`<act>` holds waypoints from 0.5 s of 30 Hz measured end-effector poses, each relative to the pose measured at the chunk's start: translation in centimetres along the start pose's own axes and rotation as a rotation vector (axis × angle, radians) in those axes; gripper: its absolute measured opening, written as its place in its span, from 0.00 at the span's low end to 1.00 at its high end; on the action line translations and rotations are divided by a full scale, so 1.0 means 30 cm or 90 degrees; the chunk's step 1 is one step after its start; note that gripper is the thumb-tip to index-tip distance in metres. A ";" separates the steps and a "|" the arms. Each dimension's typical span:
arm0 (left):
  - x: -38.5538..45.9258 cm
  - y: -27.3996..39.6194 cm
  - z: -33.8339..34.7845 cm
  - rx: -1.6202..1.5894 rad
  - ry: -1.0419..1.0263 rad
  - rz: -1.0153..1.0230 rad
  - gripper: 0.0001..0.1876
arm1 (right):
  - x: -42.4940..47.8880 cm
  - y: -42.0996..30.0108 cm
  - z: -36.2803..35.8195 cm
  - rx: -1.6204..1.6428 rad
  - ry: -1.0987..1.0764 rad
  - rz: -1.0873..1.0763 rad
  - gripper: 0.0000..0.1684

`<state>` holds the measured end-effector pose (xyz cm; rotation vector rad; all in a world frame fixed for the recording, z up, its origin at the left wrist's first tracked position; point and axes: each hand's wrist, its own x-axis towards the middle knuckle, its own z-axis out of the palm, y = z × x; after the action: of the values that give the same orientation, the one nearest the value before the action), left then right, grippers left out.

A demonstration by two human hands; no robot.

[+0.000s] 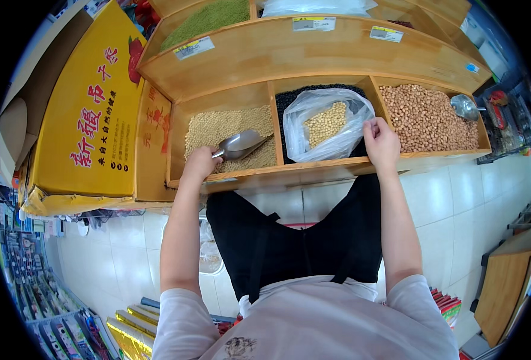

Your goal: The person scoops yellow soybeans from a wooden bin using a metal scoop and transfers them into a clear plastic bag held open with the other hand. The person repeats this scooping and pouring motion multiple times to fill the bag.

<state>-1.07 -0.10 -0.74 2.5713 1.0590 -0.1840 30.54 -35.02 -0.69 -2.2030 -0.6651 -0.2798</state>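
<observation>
My left hand (202, 163) grips the handle of a metal scoop (242, 145), whose bowl rests on the soybeans (225, 118) in the left compartment of a wooden bin (321, 168). My right hand (381, 140) pinches the right edge of a clear plastic bag (306, 105). The bag lies open on black beans (290, 96) in the middle compartment, with yellow soybeans (327, 122) inside it. The right compartment holds pinkish-brown peanuts or beans (420, 121), and a second metal scoop (465, 108) lies at their right side.
Behind rises a higher wooden tier (265, 49) with green beans (207, 20) and another plastic bag (315, 6). A yellow cardboard box (90, 117) abuts the bin's left side. Wire baskets (508, 117) stand at the right. The wooden front edge runs between my body and the compartments.
</observation>
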 end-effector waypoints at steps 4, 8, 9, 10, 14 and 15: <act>0.028 -0.019 0.014 -0.036 -0.057 -0.002 0.16 | -0.001 0.011 -0.006 0.012 -0.010 0.004 0.12; 0.027 -0.031 0.026 -0.077 -0.038 -0.012 0.15 | -0.003 0.004 -0.009 0.007 -0.020 0.012 0.12; 0.026 -0.037 0.025 -0.094 -0.032 -0.020 0.15 | -0.002 -0.001 -0.007 0.008 -0.020 0.009 0.12; 0.025 -0.041 0.026 -0.111 -0.022 -0.019 0.15 | -0.001 -0.006 -0.004 0.009 -0.020 0.006 0.13; 0.021 -0.018 0.012 -0.157 0.015 -0.035 0.15 | 0.003 0.019 -0.003 -0.009 -0.029 0.018 0.13; 0.018 -0.010 0.008 -0.165 0.020 -0.044 0.16 | 0.003 0.022 -0.004 -0.009 -0.029 0.017 0.13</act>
<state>-0.89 0.35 -1.19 2.3159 1.1061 -0.0209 30.96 -35.42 -1.00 -2.2354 -0.6601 -0.2222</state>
